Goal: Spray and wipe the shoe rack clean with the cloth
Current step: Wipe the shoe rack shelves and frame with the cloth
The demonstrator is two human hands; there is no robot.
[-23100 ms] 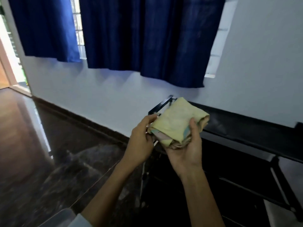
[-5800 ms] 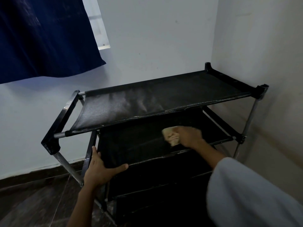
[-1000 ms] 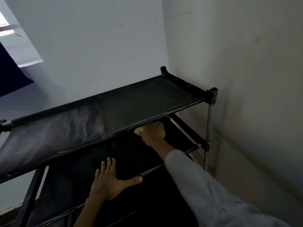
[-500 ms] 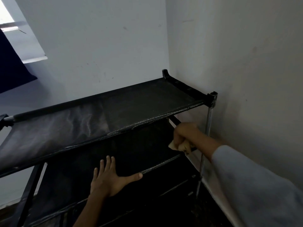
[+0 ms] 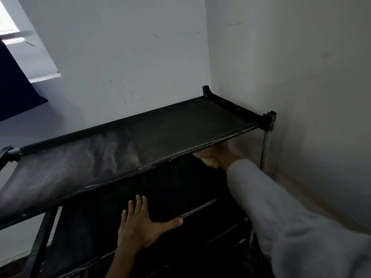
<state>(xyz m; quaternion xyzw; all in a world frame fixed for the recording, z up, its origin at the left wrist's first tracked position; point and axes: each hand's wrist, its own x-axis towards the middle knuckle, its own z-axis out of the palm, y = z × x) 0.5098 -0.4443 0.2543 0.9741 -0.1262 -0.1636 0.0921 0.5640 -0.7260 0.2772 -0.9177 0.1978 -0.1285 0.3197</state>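
Observation:
The black shoe rack point(image 5: 180, 125) stands in the room's corner, its dusty fabric top shelf streaked grey on the left. My left hand point(image 5: 140, 223) lies flat with spread fingers on the second shelf near its front rail. My right hand point(image 5: 218, 157), in a grey sleeve, reaches under the top shelf at the right end and grips the yellowish cloth point(image 5: 207, 161) against the second shelf. Most of the cloth is hidden by the hand and the shelf edge. No spray bottle is in view.
A white wall runs right behind the rack and another close on its right, beside the metal post point(image 5: 267, 141). A dark blue curtain point(image 5: 14, 87) hangs at the upper left under a window. Lower shelves sit in deep shadow.
My right hand with the cloth has swung from the right front rail back in under the top shelf. The left hand stays flat on the second shelf.

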